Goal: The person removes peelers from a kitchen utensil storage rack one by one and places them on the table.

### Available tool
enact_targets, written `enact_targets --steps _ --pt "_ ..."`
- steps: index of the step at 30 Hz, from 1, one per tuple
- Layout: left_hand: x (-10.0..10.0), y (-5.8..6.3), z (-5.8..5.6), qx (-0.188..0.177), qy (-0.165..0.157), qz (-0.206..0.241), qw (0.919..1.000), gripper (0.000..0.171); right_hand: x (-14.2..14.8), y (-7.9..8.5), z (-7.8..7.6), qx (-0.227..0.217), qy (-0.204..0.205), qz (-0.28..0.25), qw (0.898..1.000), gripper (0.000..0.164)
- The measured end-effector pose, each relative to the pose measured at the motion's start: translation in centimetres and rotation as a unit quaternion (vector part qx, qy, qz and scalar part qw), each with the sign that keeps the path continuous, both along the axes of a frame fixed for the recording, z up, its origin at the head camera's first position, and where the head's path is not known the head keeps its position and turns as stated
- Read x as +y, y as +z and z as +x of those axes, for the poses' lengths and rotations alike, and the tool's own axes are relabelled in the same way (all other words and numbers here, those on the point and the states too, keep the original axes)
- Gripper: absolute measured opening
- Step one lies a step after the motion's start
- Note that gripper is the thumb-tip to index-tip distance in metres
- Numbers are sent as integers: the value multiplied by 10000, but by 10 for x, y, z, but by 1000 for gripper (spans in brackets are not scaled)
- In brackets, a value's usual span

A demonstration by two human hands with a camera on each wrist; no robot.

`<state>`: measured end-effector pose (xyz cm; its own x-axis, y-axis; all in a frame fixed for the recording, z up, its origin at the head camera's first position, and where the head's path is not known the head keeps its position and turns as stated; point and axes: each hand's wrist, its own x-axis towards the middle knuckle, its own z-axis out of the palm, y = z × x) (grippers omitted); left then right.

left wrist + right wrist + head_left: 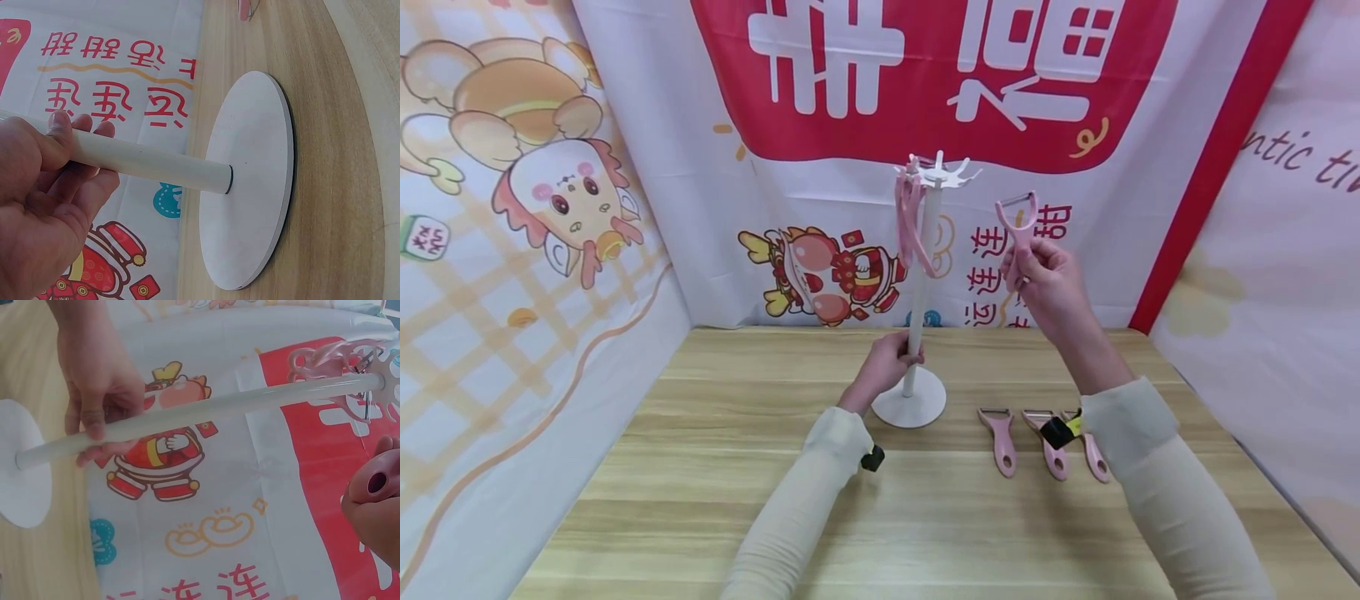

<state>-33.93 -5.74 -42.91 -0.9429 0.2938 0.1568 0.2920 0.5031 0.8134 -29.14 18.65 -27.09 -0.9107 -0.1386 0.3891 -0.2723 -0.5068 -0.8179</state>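
Observation:
My left hand [889, 360] grips the white pole of a round-based stand [922, 292] low down, thumb and fingers around it in the left wrist view. The stand is upright, with a ring of hooks on top. Pink peelers [910, 221] hang from the hooks on its left side. Up to the right of the hooks, my right hand [1051, 279] holds another pink peeler [1017, 218] by its handle, blade end up. In the right wrist view the handle's end with its hole [377, 482] sticks out of the hand.
Several pink peelers lie on the wooden table [700, 467] right of the base, such as the leftmost peeler [1000, 440]; the right sleeve and wrist camera partly cover the others. A printed cloth backdrop [722, 208] stands behind the stand, with more cloth at both sides.

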Motion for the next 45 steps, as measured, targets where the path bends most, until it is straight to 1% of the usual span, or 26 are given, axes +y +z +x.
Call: enact_targets --steps 3,7,10,14,17,20,23,27,30,36,41,45 --pt "0 -1 0 -27 18 5 10000 6 4 -4 5 10 -10 100 9999 15" --pt "-1 -2 1 -29 35 24 10000 5 8 -9 13 -79 17 10 10000 14" --pt "-1 -3 1 -19 45 37 10000 5 10 -12 18 -170 -87 73 9998 15" --pt "-2 -3 1 13 49 31 10000 6 15 -18 24 -241 -201 241 9992 15" --pt "-2 -3 2 58 37 10 10000 6 20 -22 28 -266 -215 321 9989 14" --pt "-2 -3 2 99 22 -2 9999 6 26 -27 31 -223 -272 458 9983 14" --pt "-3 -3 2 84 8 16 10000 7 32 -31 34 -287 -337 665 9968 15" --pt "-3 -3 2 64 10 31 10000 9 39 -37 39 -504 -349 941 9937 23" --pt "-3 -3 2 112 9 13 9999 6 45 -41 43 -640 -334 1062 9917 29" --pt "-2 -2 1 148 -23 41 9999 5 57 -51 48 -881 -403 1306 9867 27" --pt "-1 -2 1 102 -31 64 9999 5 67 -60 51 -880 -411 1458 9845 25" --pt "-1 -2 1 98 -51 73 9999 9 73 -67 55 -894 -380 1394 9855 23"
